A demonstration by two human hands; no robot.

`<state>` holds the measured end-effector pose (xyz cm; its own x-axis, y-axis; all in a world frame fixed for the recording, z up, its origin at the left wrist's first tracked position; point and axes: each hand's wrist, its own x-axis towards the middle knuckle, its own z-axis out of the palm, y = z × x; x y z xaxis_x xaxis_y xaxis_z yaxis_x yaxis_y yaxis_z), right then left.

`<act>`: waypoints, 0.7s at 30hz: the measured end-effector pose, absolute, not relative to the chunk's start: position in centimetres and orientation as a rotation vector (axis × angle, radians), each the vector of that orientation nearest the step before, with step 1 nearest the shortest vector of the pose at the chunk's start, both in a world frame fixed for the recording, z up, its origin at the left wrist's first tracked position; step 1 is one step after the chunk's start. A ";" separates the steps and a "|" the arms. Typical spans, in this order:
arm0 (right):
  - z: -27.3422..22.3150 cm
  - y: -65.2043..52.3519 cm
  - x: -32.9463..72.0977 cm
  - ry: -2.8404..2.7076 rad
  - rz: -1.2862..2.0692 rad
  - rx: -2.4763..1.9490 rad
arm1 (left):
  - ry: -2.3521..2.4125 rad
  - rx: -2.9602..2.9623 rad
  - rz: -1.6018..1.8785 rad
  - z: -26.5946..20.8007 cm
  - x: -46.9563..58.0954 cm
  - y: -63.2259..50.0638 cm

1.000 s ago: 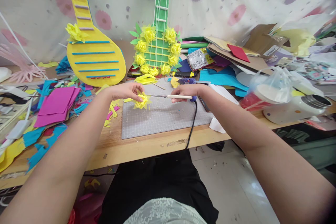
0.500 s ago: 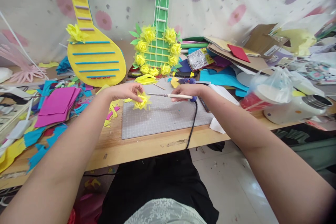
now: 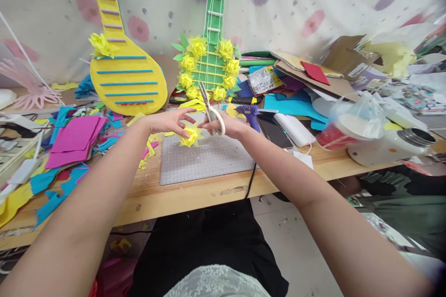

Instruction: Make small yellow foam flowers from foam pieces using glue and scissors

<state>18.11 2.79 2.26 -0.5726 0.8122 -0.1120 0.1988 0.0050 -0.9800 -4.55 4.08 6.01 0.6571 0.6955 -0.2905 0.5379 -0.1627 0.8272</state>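
Note:
My left hand [image 3: 169, 122] is over the cutting mat with its fingers stretched apart, the thumb next to a yellow paper flower [image 3: 190, 134]. The flower has pointed petals. Whether the thumb still touches it is hard to see. From the other side, my right hand [image 3: 225, 125] has closed around white-handled scissors [image 3: 220, 126], their metal blades pointing up and away. Its fingertips reach the flower's right edge. Below both hands lies the grey gridded cutting mat [image 3: 205, 164].
Behind stand a green paper instrument [image 3: 216, 23] ringed with yellow flowers and a yellow one [image 3: 128, 83]. To the right are a blue glue gun [image 3: 251, 113], a phone [image 3: 273, 130], a cup [image 3: 343, 130] and a white flask [image 3: 383, 147]. Magenta sheets [image 3: 75, 139] lie left.
My right hand has moved left to the flower, and the scissors have swung from pointing left to pointing up. The fingers of my left hand have spread from their curl around the flower.

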 end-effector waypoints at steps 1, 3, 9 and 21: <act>2.2 2.8 17.8 -1.785 1.636 -1.010 | 0.971 1.833 0.198 5.9 -4.6 4.2; 2.1 2.6 17.4 -1.782 1.658 -0.982 | 0.948 1.833 0.202 5.8 -4.6 4.3; 2.3 2.6 17.1 -1.798 1.651 -0.983 | 0.924 1.877 0.182 5.9 -4.4 4.2; 2.6 4.2 18.9 -1.819 1.121 -1.623 | 0.975 1.847 0.156 5.9 -4.3 4.2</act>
<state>18.91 4.17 2.60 -0.2026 0.9627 -0.1792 0.5930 -0.0250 -0.8048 -4.30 4.21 5.91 0.6669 0.6801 -0.3045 0.5512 -0.1753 0.8158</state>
